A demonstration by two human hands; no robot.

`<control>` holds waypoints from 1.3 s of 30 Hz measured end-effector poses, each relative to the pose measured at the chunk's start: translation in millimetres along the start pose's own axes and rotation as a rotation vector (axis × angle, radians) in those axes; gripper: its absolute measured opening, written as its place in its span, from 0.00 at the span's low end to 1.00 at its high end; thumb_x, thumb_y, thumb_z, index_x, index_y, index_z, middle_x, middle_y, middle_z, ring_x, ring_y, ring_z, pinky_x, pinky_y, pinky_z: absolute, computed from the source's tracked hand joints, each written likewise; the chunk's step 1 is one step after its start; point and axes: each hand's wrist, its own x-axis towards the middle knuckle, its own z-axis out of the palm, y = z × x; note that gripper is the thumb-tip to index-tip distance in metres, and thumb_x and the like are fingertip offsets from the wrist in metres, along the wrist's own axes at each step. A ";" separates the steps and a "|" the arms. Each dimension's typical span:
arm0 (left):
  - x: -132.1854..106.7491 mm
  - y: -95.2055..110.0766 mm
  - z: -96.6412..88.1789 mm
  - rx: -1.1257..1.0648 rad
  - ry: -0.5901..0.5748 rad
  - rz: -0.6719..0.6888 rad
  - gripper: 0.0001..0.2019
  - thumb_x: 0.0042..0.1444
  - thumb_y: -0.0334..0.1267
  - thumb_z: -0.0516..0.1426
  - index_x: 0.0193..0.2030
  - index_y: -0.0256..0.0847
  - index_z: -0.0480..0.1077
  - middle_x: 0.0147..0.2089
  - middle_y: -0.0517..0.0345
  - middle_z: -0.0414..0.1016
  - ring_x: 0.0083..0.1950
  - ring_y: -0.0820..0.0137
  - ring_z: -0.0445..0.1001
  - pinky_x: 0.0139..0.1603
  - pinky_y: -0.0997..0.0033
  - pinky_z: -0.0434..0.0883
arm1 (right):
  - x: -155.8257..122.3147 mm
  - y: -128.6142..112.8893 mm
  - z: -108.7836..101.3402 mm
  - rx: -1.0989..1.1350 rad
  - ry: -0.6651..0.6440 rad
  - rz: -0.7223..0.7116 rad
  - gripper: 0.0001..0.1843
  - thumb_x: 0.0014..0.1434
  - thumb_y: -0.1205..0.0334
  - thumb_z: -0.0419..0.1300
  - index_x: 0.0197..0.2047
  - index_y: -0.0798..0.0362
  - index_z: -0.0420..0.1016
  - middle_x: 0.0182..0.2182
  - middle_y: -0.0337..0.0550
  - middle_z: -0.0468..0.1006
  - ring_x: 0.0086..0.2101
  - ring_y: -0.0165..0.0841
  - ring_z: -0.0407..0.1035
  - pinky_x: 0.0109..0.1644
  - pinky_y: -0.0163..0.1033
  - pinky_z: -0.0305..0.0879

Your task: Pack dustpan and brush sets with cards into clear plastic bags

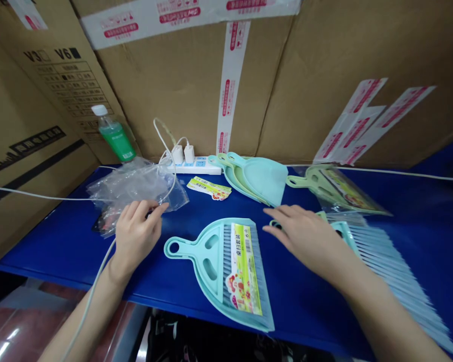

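A blue table top (298, 306) supports the work below both sets of fingers. The turquoise dustpan set (222, 274) lies flat between them, ring handle toward the left fingers, broad lip toward the right, apart from both. Plastic bags (130, 186) lie at and beyond the left fingertips. For good handling, separate one film layer at its edge before lifting, and keep the set level so that its brush should stay seated. Left hand (138, 231): fingers curled, thumb near the index; whether they grip film cannot be told. Right hand (305, 236): fingers extended, thumb apart, no object visibly held. Materials: taped corrugated cardboard (173, 90) stands upright beyond all fingertips. Beside the right forearm, pale-blue bristles (392, 266) form a straight, fine fan. Beyond the right fingertips, stacked dustpans (266, 176) show smooth, rigid, scoop-shaped plastic. The bags are clear, thin and wrinkled. Between and beyond the fingertips, loose label cards (207, 187) are flat, printed strips.
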 end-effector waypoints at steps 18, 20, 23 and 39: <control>-1.9 3.7 -8.2 -0.016 0.149 0.048 0.13 0.57 0.23 0.55 0.37 0.44 0.77 0.31 0.56 0.75 0.30 0.70 0.70 0.33 0.70 0.67 | 11.1 60.2 33.9 0.040 -0.043 0.413 0.35 0.66 0.44 0.36 0.50 0.57 0.77 0.48 0.59 0.79 0.44 0.54 0.74 0.47 0.61 0.68; -1.3 3.8 -7.8 -0.017 0.139 0.049 0.13 0.57 0.23 0.54 0.37 0.45 0.77 0.31 0.56 0.75 0.30 0.70 0.69 0.33 0.70 0.67 | 12.1 61.4 31.0 0.061 -0.093 0.389 0.35 0.66 0.45 0.37 0.53 0.60 0.74 0.51 0.61 0.77 0.47 0.54 0.73 0.49 0.59 0.67; -0.8 4.4 -7.0 -0.026 0.137 0.058 0.13 0.57 0.23 0.54 0.37 0.44 0.77 0.31 0.57 0.75 0.29 0.70 0.69 0.33 0.70 0.67 | 13.7 61.9 28.0 0.084 -0.157 0.383 0.33 0.67 0.48 0.38 0.55 0.62 0.72 0.55 0.64 0.74 0.52 0.54 0.70 0.54 0.59 0.64; 1.5 3.9 -5.4 -0.077 0.126 0.090 0.13 0.56 0.21 0.54 0.38 0.41 0.75 0.32 0.56 0.74 0.30 0.69 0.68 0.32 0.69 0.67 | -19.7 57.1 5.7 0.253 -0.349 0.053 0.33 0.51 0.48 0.63 0.58 0.54 0.73 0.58 0.57 0.72 0.59 0.55 0.62 0.61 0.58 0.60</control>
